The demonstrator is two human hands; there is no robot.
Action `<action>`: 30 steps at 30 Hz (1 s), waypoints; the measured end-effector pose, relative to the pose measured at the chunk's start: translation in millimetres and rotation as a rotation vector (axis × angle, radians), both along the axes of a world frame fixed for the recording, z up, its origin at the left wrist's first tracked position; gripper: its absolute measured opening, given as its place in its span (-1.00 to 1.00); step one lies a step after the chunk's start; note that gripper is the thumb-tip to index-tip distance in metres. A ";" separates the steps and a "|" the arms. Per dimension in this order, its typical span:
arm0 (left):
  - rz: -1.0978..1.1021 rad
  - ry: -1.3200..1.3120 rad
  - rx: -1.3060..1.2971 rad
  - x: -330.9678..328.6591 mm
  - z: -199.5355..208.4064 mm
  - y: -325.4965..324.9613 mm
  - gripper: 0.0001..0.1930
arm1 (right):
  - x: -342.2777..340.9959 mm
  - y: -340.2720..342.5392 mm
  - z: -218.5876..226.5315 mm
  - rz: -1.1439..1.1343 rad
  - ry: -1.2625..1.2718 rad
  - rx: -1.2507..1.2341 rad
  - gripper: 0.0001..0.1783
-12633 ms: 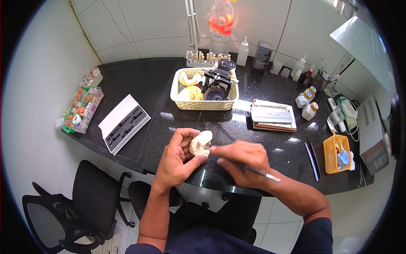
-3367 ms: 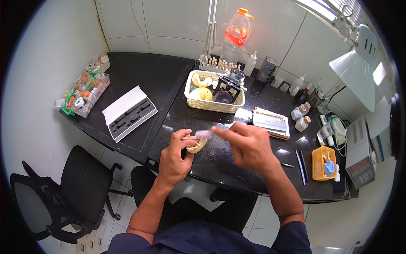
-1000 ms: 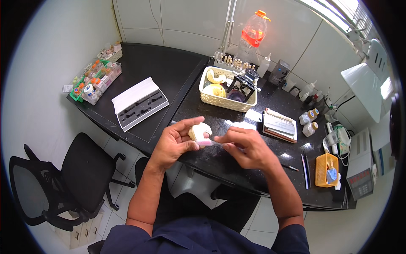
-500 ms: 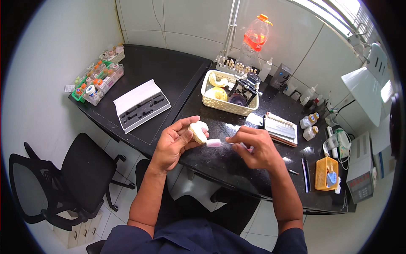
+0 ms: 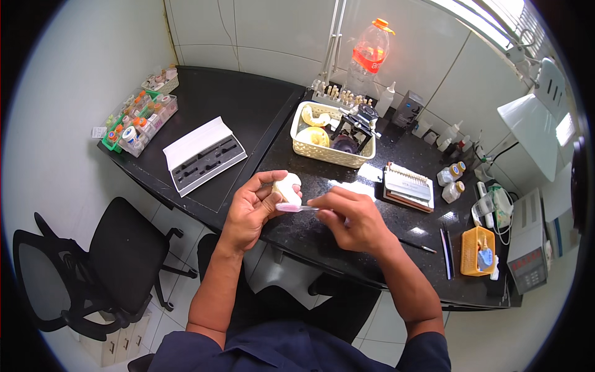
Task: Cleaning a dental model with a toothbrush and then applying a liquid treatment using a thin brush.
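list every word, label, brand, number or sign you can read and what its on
Print is there, but I won't copy its wording.
Clear bottle: pale lettering on red label, partly turned away.
Flat white case: small grey lettering.
Dark box: light lettering, hard to read.
Grey device: red display, too blurred to read.
White tub at left: label too small.
Cream dental model in left hand: none visible.

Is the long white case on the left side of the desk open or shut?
Open: the white case has its lid tipped back, baring the dark insert with its shaped slots.
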State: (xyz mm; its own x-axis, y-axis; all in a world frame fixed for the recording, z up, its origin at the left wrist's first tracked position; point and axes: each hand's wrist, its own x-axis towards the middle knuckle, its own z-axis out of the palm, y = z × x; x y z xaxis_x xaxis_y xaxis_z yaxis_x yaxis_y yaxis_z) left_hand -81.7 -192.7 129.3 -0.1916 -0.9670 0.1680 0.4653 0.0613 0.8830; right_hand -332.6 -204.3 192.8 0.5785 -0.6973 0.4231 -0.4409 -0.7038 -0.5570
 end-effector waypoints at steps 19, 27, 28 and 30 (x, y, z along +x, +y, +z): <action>0.157 0.225 -0.062 -1.3 -9.0 5.4 -0.65 | 25.4 13.0 -16.1 -0.206 -0.206 -0.120 -0.87; 0.133 0.190 -0.057 0.7 -10.4 4.7 -0.65 | 26.5 11.6 -20.1 -0.222 -0.185 -0.101 -0.85; 0.112 0.201 -0.067 0.6 -10.4 3.3 -0.64 | 29.8 13.5 -20.1 -0.154 -0.194 -0.126 -0.85; 0.091 0.211 -0.077 1.1 -10.3 3.3 -0.63 | 29.6 15.2 -17.5 -0.209 -0.070 -0.084 -0.85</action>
